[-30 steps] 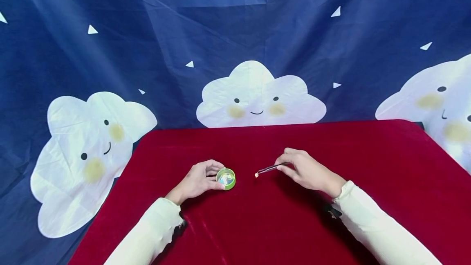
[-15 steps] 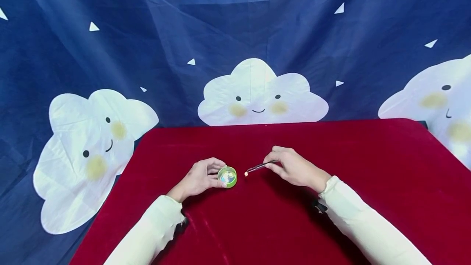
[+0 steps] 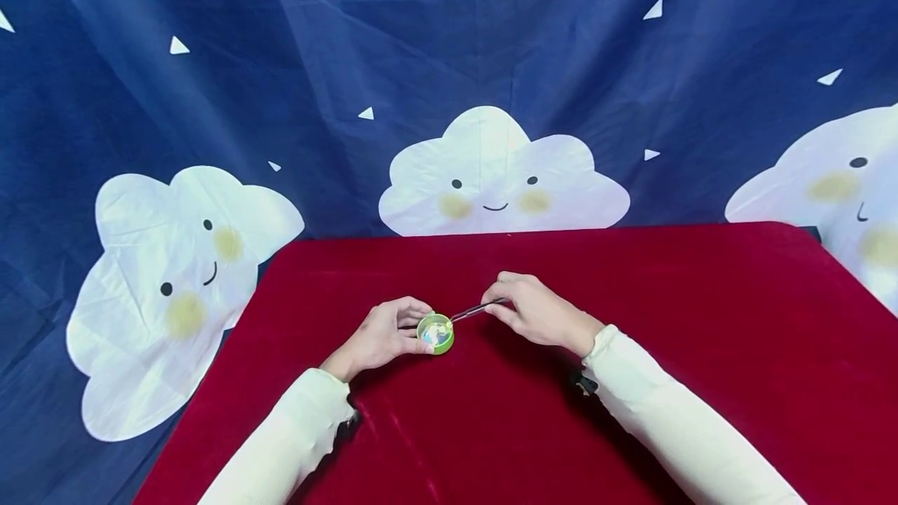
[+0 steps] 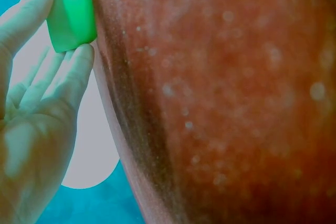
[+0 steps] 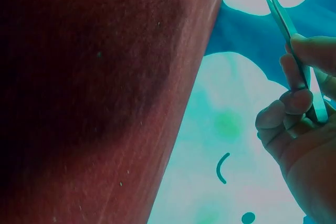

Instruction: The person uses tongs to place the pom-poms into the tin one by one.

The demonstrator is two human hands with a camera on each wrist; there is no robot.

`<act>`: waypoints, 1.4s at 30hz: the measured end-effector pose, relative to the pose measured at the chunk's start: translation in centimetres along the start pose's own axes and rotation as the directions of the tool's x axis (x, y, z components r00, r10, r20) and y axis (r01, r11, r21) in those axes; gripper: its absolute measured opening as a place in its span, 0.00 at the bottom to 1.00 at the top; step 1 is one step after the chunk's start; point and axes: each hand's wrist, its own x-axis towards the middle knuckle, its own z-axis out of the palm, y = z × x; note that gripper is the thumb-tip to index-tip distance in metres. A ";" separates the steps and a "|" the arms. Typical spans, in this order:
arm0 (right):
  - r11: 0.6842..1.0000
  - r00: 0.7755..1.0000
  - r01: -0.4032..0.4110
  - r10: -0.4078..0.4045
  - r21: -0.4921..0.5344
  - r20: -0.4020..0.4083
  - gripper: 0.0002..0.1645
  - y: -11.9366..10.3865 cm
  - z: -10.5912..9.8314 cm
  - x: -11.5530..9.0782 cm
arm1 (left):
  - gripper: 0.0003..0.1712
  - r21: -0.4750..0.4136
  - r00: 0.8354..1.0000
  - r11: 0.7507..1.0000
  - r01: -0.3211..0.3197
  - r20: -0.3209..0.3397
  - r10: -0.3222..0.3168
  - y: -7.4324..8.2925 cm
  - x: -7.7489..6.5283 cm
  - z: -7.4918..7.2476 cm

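My left hand [image 3: 382, 337] holds a small round green container [image 3: 436, 345] between thumb and fingers on the red cloth. In the left wrist view the container's green side wall [image 4: 74, 14] shows between thumb and fingertips. A coloured picture or pale contents show inside it. My right hand [image 3: 536, 310] pinches a pair of metal tweezers [image 3: 471, 312], its bent tips pointing left. At the tips is a small yellowish piece [image 3: 449, 325], which overlaps the container's right rim in the head view. The right wrist view shows the tweezers [image 5: 286, 22] gripped midway, tips beside the green container.
A red velvet cloth [image 3: 631, 287] covers the table. Behind its far edge hangs a blue curtain [image 3: 421, 37] printed with white smiling clouds [image 3: 505, 170] and small triangles. Dark bands sit under both sleeve cuffs.
My right hand has moved left, bringing the tweezers and the small yellowish piece from the open cloth to the container's rim. The left hand keeps its hold on the container, nearly still.
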 end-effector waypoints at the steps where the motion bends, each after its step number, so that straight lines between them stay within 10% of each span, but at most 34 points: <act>1: 1.000 1.000 -0.001 0.001 0.007 0.002 0.08 0.0 0.1 0.1 | 0.29 0.002 1.000 1.000 -0.002 0.002 0.002 0.0 0.0 0.0; 17: 1.000 0.998 -0.019 0.019 -0.008 0.058 0.08 0.1 1.4 0.0 | 0.29 -0.010 1.000 1.000 0.005 0.006 -0.005 -0.1 -0.1 0.1; 42: 0.999 0.999 -0.022 0.021 -0.036 -0.042 0.06 0.2 -1.8 -2.2 | 0.29 -0.005 1.000 1.000 -0.015 0.012 0.015 0.1 -0.2 -0.1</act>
